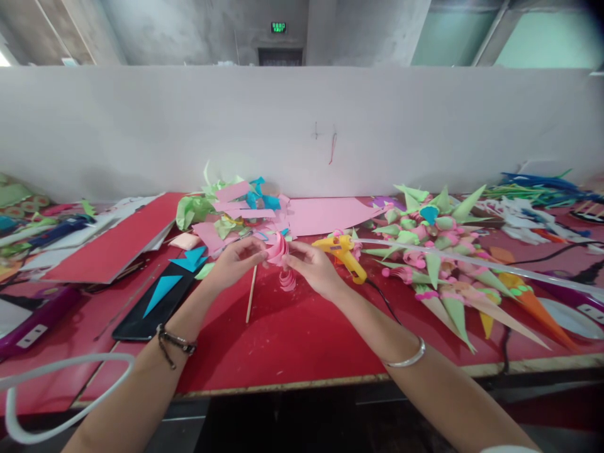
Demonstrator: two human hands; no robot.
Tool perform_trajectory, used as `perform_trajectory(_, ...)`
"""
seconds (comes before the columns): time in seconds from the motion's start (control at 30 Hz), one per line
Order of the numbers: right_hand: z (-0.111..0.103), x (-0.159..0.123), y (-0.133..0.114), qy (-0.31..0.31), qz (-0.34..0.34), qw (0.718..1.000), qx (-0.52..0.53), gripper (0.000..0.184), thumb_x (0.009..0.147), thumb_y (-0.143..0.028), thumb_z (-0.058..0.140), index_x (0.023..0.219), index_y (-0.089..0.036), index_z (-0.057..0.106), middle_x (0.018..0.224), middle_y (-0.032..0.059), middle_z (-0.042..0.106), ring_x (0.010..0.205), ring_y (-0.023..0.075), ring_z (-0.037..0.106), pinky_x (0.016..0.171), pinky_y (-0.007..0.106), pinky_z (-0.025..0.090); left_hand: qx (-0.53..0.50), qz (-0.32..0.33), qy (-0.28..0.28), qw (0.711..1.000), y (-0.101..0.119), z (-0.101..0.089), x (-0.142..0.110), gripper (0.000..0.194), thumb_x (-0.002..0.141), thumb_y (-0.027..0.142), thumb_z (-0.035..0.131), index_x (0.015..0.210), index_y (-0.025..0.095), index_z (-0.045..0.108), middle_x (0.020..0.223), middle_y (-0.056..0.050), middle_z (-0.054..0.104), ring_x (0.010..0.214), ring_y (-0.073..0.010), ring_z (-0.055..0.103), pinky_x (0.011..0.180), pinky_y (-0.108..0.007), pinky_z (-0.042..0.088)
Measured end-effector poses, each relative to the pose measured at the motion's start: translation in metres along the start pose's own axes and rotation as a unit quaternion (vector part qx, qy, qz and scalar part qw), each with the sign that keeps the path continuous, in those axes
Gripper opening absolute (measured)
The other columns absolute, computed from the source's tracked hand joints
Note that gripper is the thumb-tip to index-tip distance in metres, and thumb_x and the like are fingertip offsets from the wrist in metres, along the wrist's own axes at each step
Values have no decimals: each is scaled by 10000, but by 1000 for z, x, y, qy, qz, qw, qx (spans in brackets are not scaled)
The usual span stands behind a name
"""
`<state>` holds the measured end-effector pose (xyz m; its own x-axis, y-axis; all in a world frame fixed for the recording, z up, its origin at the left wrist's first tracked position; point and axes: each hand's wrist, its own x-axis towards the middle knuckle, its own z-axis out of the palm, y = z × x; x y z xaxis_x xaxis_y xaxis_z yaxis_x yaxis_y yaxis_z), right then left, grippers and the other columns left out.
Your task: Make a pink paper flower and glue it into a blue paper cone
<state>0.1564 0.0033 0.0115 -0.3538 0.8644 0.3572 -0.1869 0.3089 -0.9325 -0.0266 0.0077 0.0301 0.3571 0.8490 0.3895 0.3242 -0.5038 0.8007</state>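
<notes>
Between my two hands, above the red tabletop [306, 340], is a curled pink paper strip [278, 248] wound in a spiral. My left hand [238, 261] pinches its left side, and my right hand [314, 267] grips its right side. A loose coil of pink paper [287, 280] hangs or lies just below; I cannot tell whether it is the same strip. Under my left fingers a thin wooden stick [251, 296] slants on the table. A yellow glue gun [343, 255] lies just beyond my right hand.
Many pink and green paper cones and flowers [438, 251] are heaped at right, crossed by a long clear glue stick. Paper scraps [226, 207] and a pink sheet [325, 216] lie behind. At left are a black phone [151, 308] with blue triangles and a red board [117, 242].
</notes>
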Motion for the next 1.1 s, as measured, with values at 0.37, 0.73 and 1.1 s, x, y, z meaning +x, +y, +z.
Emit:
perform_trajectory(0.37, 2, 0, -2, -2, 25, 998, 53, 276, 659, -272, 634, 924, -195, 629, 823, 8, 629, 691, 107, 564, 696, 261, 465, -67, -18, -24, 997, -5, 0, 0, 122, 750, 276, 560, 731, 161, 527, 617, 37, 554, 584, -86, 541, 617, -205, 417)
perform_trajectory(0.73, 2, 0, -6, -1, 25, 999, 25, 239, 707, -264, 587, 930, -192, 634, 783, -4, 611, 665, 90, 552, 711, 253, 452, -72, -16, -29, 997, -6, 0, 0, 124, 741, 271, 570, 728, 153, 535, 616, 25, 565, 574, -96, 552, 599, -213, 422)
perform_trajectory(1.1, 2, -1, -5, -18, 22, 998, 64, 229, 696, -247, 606, 915, -192, 640, 710, -22, 591, 635, 75, 537, 677, 226, 457, -111, -27, -28, 993, -7, -1, -1, 105, 736, 260, 574, 717, 163, 540, 609, 34, 562, 580, -91, 545, 616, -215, 424)
